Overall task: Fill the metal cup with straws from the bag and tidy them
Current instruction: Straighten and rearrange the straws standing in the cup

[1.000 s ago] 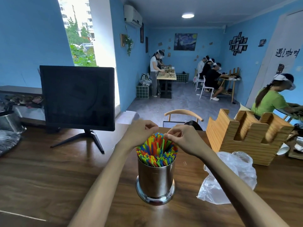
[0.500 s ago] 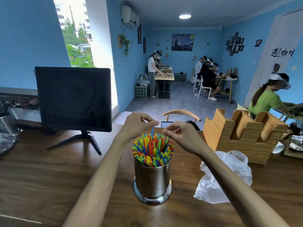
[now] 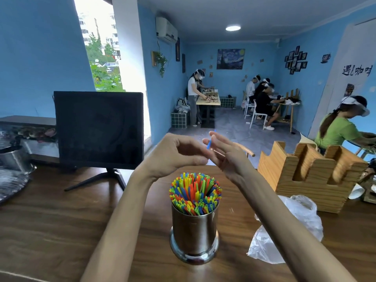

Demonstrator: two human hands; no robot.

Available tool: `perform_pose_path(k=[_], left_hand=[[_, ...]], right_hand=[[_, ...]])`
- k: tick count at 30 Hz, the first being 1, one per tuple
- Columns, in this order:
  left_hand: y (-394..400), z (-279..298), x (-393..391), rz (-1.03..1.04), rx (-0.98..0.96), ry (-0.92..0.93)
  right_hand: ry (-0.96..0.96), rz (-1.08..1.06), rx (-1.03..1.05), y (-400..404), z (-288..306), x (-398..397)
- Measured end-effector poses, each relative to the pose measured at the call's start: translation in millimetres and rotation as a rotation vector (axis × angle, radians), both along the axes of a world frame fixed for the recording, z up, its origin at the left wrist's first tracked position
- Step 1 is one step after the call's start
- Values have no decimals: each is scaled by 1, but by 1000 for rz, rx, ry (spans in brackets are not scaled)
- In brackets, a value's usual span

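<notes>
Blue straw (image 3: 210, 141) — grip perhaps blurred

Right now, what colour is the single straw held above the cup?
Blue straw, head view.

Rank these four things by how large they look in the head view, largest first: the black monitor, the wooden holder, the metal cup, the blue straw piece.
1. Black monitor.
2. Wooden holder.
3. Metal cup, though it stands nearest the camera, so its rank says little about true size.
4. Blue straw piece, plainly smallest.
</notes>
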State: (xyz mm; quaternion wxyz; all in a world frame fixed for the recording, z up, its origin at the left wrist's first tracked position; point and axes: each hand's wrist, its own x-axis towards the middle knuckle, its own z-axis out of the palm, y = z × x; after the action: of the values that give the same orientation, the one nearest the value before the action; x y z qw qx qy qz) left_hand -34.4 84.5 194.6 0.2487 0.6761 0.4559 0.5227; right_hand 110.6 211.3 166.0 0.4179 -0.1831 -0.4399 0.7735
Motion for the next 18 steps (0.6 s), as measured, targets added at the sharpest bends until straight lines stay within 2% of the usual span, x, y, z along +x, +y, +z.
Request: perform_pose_path(k=[2, 4, 7, 11, 15, 18], left_hand=[[0, -6, -5, -34, -104, 90], [3, -11, -10, -18, -158, 74], [11, -23, -16, 198, -138, 69], [26, -41, -24, 466, -30, 117], [42, -52, -27, 469, -98, 215], [54, -61, -23, 409, -194, 260]], right_hand=[[-26, -62, 98, 2, 0, -4], [-68, -129, 285, 4, -1, -4], [-172, -207, 558, 7, -5, -1], [-294, -238, 811, 5, -11, 3], [-463, -279, 1029, 2, -18, 7], [-527, -322, 1095, -3, -24, 8]])
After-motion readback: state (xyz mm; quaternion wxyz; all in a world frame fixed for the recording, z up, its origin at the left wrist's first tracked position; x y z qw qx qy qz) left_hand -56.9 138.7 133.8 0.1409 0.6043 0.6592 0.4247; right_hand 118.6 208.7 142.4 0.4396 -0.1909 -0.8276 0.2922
